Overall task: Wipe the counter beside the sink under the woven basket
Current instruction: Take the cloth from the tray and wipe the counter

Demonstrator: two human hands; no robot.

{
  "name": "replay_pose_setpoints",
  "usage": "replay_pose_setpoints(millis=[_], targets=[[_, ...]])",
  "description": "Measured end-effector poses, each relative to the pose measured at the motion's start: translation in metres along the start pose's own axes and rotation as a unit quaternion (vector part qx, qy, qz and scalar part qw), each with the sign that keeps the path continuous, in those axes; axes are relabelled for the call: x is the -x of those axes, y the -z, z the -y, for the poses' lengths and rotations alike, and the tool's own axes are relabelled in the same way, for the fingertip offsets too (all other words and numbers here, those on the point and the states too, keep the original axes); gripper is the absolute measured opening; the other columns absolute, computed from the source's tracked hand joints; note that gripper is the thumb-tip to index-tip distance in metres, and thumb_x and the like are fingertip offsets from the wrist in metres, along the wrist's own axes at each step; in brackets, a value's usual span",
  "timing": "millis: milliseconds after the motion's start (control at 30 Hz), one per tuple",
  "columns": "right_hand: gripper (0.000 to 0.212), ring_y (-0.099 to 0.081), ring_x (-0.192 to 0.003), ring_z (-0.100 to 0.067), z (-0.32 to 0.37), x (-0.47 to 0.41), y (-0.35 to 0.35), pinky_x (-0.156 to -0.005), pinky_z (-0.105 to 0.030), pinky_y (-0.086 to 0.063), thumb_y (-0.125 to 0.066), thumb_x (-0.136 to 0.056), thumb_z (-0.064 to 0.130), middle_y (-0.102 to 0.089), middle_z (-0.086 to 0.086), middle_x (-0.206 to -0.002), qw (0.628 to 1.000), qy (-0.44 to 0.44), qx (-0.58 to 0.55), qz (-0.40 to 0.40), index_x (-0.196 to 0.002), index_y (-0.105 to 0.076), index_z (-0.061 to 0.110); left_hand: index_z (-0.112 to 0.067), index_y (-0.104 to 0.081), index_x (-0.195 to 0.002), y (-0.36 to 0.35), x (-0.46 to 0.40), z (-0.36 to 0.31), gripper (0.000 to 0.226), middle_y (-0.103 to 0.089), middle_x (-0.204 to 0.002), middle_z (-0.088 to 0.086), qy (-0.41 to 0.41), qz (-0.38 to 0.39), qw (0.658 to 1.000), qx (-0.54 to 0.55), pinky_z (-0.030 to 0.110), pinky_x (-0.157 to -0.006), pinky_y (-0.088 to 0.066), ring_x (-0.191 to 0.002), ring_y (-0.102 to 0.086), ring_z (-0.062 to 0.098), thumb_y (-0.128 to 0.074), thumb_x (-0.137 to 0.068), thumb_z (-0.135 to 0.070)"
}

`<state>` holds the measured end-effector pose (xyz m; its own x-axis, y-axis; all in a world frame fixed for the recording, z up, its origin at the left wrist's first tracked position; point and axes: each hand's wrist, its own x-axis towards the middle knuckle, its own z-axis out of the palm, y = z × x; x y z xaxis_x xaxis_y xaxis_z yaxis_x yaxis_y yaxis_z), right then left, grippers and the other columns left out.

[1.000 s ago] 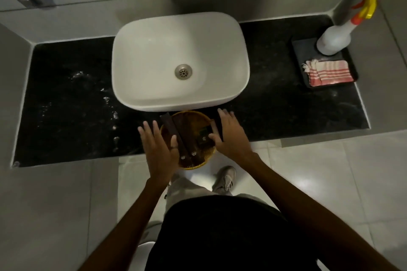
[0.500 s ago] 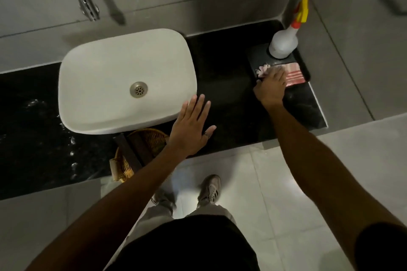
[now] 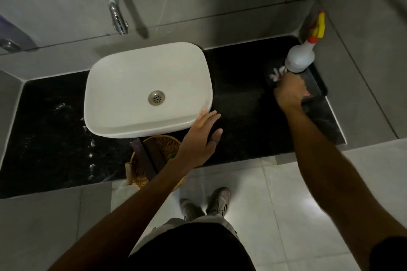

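Note:
A round woven basket (image 3: 164, 146) with dark flat items in it sits at the front edge of the black counter (image 3: 240, 103), just below the white sink (image 3: 141, 86). My left hand (image 3: 201, 138) hovers open, fingers spread, at the sink's front right corner, beside the basket. My right hand (image 3: 289, 90) is far right on a dark tray (image 3: 317, 92), closed over the striped cloth (image 3: 277, 75). Only the cloth's white fringe and a pink sliver show.
A white spray bottle (image 3: 299, 59) with an orange and yellow trigger stands at the tray's back. A chrome tap (image 3: 115, 4) juts from the wall above the sink. Water drops (image 3: 90, 156) dot the counter left of the sink. Grey walls enclose both counter ends.
Both hands left the basket. My right hand reached right to the tray and closed over the striped cloth. My left hand moved to the sink's right corner. The view shifted right.

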<state>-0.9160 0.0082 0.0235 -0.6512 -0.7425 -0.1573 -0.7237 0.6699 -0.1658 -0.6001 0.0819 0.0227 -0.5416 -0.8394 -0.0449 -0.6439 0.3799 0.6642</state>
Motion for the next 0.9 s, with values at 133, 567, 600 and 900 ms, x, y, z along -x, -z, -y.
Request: replay_pose_setpoints(millis=[133, 567, 600, 900], targets=[[0.032, -0.073, -0.108, -0.038, 0.074, 0.095, 0.021, -0.087, -0.038, -0.057, -0.061, -0.091, 0.01, -0.076, -0.016, -0.115, 0.986, 0.126, -0.083, -0.073, -0.121, -0.071, 0.012, -0.015, -0.039, -0.158, 0.023, -0.015, -0.031, 0.053, -0.048, -0.16, 0.001, 0.184, 0.018, 0.886, 0.424, 0.028, -0.124, -0.036, -0.13, -0.053, -0.009, -0.05, -0.109, -0.032], [0.057, -0.051, -0.113, 0.005, 0.273, 0.293, -0.003, -0.101, -0.011, -0.04, -0.071, -0.095, 0.041, -0.057, 0.011, -0.131, 0.866, 0.199, -0.45, 0.087, -0.144, -0.055, 0.017, 0.004, -0.056, -0.142, 0.218, 0.089, 0.154, 0.053, -0.073, -0.127, 0.022, 0.26, -0.117, 0.63, 0.723, 0.047, -0.108, -0.056, -0.119, -0.071, 0.033, -0.056, -0.089, -0.004], [0.07, -0.052, -0.121, -0.005, 0.295, 0.297, -0.004, -0.105, -0.018, -0.042, -0.072, -0.094, 0.046, -0.055, 0.005, -0.141, 0.86, 0.17, -0.452, 0.164, -0.152, -0.045, 0.017, 0.002, -0.054, -0.145, 0.235, 0.103, 0.174, 0.06, -0.071, -0.131, 0.022, 0.251, -0.113, 0.634, 0.723, 0.047, -0.109, -0.055, -0.121, -0.07, 0.033, -0.058, -0.085, -0.005], [0.034, -0.073, -0.075, -0.016, 0.418, 0.392, -0.101, -0.071, -0.034, -0.063, -0.064, -0.084, -0.016, -0.076, -0.001, -0.081, 0.815, 0.124, -0.417, 0.382, -0.103, -0.078, 0.009, -0.003, -0.069, -0.106, 0.292, 0.21, 0.345, 0.026, -0.075, -0.1, 0.019, 0.391, -0.078, 0.691, 0.604, 0.037, -0.079, -0.064, -0.083, -0.076, 0.026, -0.044, -0.097, 0.001]])
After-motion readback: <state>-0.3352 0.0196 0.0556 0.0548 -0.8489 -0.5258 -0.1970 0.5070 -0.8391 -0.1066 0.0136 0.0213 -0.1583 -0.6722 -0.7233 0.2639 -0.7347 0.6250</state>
